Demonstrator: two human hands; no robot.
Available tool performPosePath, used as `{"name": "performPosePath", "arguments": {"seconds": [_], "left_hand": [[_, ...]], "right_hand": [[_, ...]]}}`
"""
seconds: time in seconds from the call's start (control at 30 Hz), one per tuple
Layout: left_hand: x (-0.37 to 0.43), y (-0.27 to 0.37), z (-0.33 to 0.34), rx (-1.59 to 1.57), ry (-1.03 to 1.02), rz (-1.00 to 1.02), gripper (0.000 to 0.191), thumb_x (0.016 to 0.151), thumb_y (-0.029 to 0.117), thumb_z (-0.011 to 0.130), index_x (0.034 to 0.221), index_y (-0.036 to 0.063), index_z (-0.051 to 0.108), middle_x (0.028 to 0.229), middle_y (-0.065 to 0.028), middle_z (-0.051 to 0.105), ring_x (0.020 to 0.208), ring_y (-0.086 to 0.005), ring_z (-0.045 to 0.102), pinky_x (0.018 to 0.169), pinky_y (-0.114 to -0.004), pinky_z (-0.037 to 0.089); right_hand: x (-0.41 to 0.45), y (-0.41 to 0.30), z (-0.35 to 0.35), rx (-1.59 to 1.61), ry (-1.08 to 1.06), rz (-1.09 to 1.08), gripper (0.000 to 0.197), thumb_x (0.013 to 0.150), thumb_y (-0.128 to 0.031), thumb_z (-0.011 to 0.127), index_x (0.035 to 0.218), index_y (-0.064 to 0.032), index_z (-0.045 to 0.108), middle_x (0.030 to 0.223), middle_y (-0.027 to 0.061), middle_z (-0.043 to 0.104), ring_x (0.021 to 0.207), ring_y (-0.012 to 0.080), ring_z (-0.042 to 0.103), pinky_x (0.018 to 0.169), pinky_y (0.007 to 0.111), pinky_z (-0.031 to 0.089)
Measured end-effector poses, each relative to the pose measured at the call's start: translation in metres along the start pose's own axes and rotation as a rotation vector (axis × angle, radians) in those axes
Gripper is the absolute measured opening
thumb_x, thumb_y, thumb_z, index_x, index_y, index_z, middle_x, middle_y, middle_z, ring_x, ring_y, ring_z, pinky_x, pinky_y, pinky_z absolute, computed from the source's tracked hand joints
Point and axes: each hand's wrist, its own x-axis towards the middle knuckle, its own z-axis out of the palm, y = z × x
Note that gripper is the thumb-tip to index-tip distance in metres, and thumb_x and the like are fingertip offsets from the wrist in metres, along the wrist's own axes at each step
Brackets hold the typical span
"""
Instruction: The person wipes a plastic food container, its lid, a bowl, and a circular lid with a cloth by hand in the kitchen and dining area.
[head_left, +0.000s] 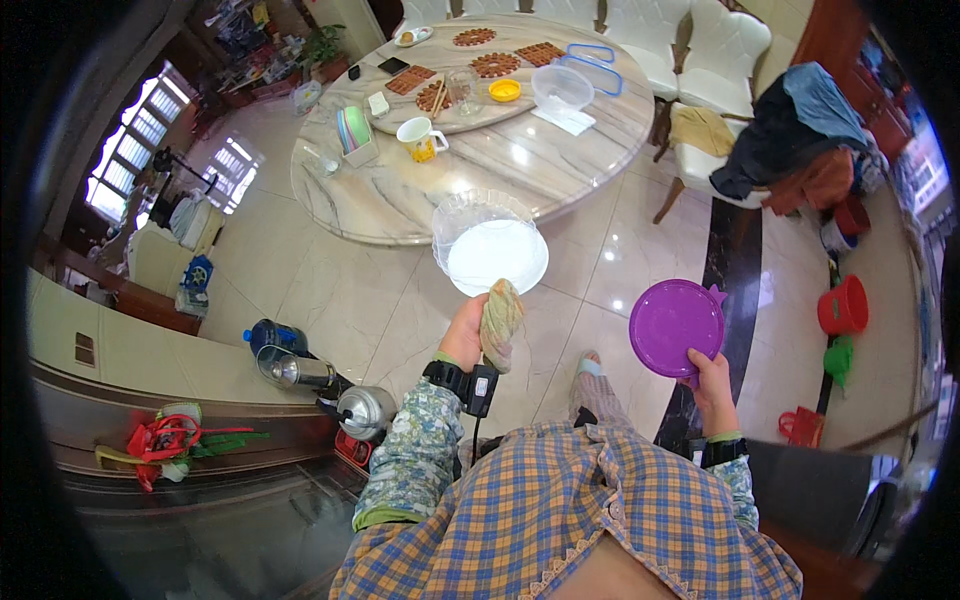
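Observation:
My left hand (463, 330) grips a folded, patterned cloth (501, 326) together with a white plate (499, 255) and a clear scalloped plastic dish (454, 214), which overlap in front of the fingers. On the right, my right hand (711, 382) holds a round purple plastic lid (676, 328) by its lower edge, the thumb on its face. The two hands are well apart above the tiled floor. Beyond them stands a round marble table (375, 195) bearing a yellow and white mug (421, 140), a rack of coloured bowls (358, 139) and a translucent plastic tub (561, 88).
White chairs (724, 56) stand behind the table; one at the right carries piled clothes (795, 142). Red buckets (843, 304) are on the floor at the right. A metal kettle (365, 411) and a large blue water bottle (274, 336) stand at lower left, near a dark glossy surface (225, 532).

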Motion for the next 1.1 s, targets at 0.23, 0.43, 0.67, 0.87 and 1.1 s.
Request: {"name": "performPosePath", "arguments": {"seconds": [0.23, 0.43, 0.67, 0.87, 1.1], "left_hand": [[0.085, 0.045, 0.031, -0.119, 0.236, -0.045, 0.028, 0.083, 0.028, 0.039, 0.091, 0.0067, 0.055, 0.077, 0.0003, 0.056, 0.062, -0.0089, 0.051, 0.052, -0.022, 0.041], [0.163, 0.065, -0.005, -0.085, 0.175, -0.170, 0.029, 0.083, 0.027, 0.038, 0.089, 0.0054, 0.057, 0.076, 0.0001, 0.057, 0.064, -0.0096, 0.053, 0.052, -0.022, 0.042], [0.197, 0.109, -0.011, 0.192, 0.106, -0.070, 0.028, 0.085, 0.027, 0.042, 0.091, 0.0027, 0.055, 0.081, -0.0027, 0.057, 0.070, -0.0104, 0.054, 0.062, -0.022, 0.043], [0.190, 0.151, -0.022, 0.354, -0.009, -0.416, 0.026, 0.083, 0.021, 0.049, 0.093, -0.0013, 0.056, 0.082, -0.0051, 0.059, 0.067, -0.0131, 0.057, 0.061, -0.024, 0.046], [0.212, 0.178, 0.030, 0.337, -0.392, -0.237, 0.035, 0.082, 0.013, 0.050, 0.114, 0.0014, 0.044, 0.092, -0.0061, 0.056, 0.083, -0.0117, 0.055, 0.070, -0.024, 0.045]], "right_hand": [[0.114, -0.065, 0.037, -0.011, -0.123, 0.025, 0.023, 0.074, -0.010, 0.055, 0.093, 0.0031, 0.051, 0.077, 0.0092, 0.057, 0.056, 0.0159, 0.056, 0.044, 0.026, 0.046], [0.161, -0.086, 0.062, -0.031, -0.149, 0.053, 0.023, 0.074, -0.009, 0.055, 0.093, 0.0036, 0.051, 0.075, 0.0087, 0.057, 0.054, 0.0152, 0.055, 0.043, 0.026, 0.045], [0.175, -0.091, 0.093, -0.023, -0.043, 0.049, 0.022, 0.075, -0.009, 0.054, 0.093, 0.0037, 0.051, 0.076, 0.0087, 0.057, 0.057, 0.0150, 0.056, 0.046, 0.026, 0.046], [0.176, -0.098, 0.145, 0.106, 0.005, 0.025, 0.024, 0.075, -0.007, 0.053, 0.095, 0.0046, 0.051, 0.080, 0.0100, 0.058, 0.062, 0.0159, 0.057, 0.050, 0.027, 0.047], [0.185, -0.129, 0.240, 0.124, -0.363, -0.030, 0.028, 0.074, -0.007, 0.056, 0.099, 0.0048, 0.051, 0.089, 0.0090, 0.058, 0.075, 0.0146, 0.056, 0.067, 0.026, 0.046]]}}
